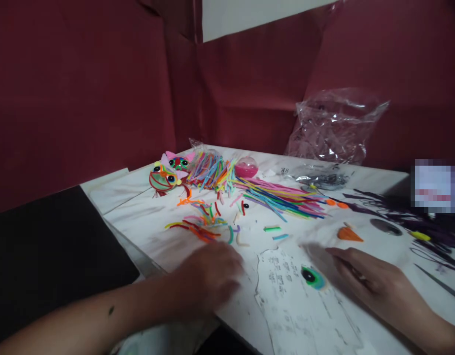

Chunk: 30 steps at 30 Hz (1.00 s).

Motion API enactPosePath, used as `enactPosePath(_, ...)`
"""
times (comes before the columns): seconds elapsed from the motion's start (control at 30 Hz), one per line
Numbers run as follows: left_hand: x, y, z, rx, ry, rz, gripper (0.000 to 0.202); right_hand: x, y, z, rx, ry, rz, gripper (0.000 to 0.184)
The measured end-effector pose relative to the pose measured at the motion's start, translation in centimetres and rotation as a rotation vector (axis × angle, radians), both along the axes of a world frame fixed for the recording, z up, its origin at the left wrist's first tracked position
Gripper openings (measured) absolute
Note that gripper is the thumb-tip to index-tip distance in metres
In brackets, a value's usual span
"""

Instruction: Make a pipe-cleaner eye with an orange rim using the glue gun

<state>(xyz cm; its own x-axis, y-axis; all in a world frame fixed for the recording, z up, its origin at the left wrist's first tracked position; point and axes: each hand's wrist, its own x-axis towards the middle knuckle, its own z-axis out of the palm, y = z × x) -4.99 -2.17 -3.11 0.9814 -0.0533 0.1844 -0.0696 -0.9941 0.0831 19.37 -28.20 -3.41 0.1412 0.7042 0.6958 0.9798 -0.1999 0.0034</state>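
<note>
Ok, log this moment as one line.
left hand: blurred, on table by cut pipe-cleaner bits | right hand: flat, open, beside green eye piece on printed sheet | orange cone: apart from both hands

Two craft faces (163, 178) (179, 161), one pink capsule (246, 167), one green eye piece (313, 277).

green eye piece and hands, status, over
Left hand blurred, down by pipe-cleaner bits. Right hand open, flat beside green eye piece on paper sheet. Orange cone just beyond.
</note>
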Motion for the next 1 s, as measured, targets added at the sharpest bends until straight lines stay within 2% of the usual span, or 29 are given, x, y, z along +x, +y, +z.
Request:
enactPosePath(0.1,1.9,5.0,0.6,0.071,-0.092,0.119,0.027,0.2,0.0,-0.6,-0.025,0.059,-0.013,0.02)
enactPosePath(0.17,2.8,8.1,0.5,0.071,-0.12,0.12,0.023,0.5,-0.1,-1.0,-0.03,0.087,-0.022,0.021)
enactPosePath(0.23,3.6,10.2,0.4,0.026,-0.172,0.068,0.024,0.7,-0.1,-1.3,-0.027,0.095,-0.021,0.021)
enactPosePath(0.3,4.3,10.8,0.6,-0.012,-0.271,0.053,0.026,0.8,-0.1,-1.5,-0.035,0.1,-0.024,0.021)
enactPosePath(0.4,5.6,9.6,1.5,-0.032,-0.336,0.059,0.025,0.7,0.0,-1.6,-0.059,0.129,-0.042,0.022)
enactPosePath(0.5,7.8,7.2,2.2,0.013,-0.195,-0.015,0.026,0.7,0.1,-1.7,-0.059,0.138,-0.053,0.023)
enactPosePath(0.6,10.5,5.6,2.0,0.077,-0.07,-0.122,0.021,0.7,0.1,-1.6,-0.047,0.114,-0.045,0.022)
enactPosePath(0.73,13.3,4.8,1.2,0.16,0.046,-0.209,0.017,0.7,0.0,-1.4,-0.043,0.091,-0.014,0.022)
enactPosePath(0.83,14.1,4.4,1.2,0.206,0.088,-0.227,0.016,0.6,-0.1,-1.2,-0.042,0.086,-0.013,0.023)
enactPosePath(1.0,14.5,3.7,2.2,0.195,0.11,-0.253,0.019,0.4,-0.1,-0.8,-0.048,0.08,0.009,0.023)
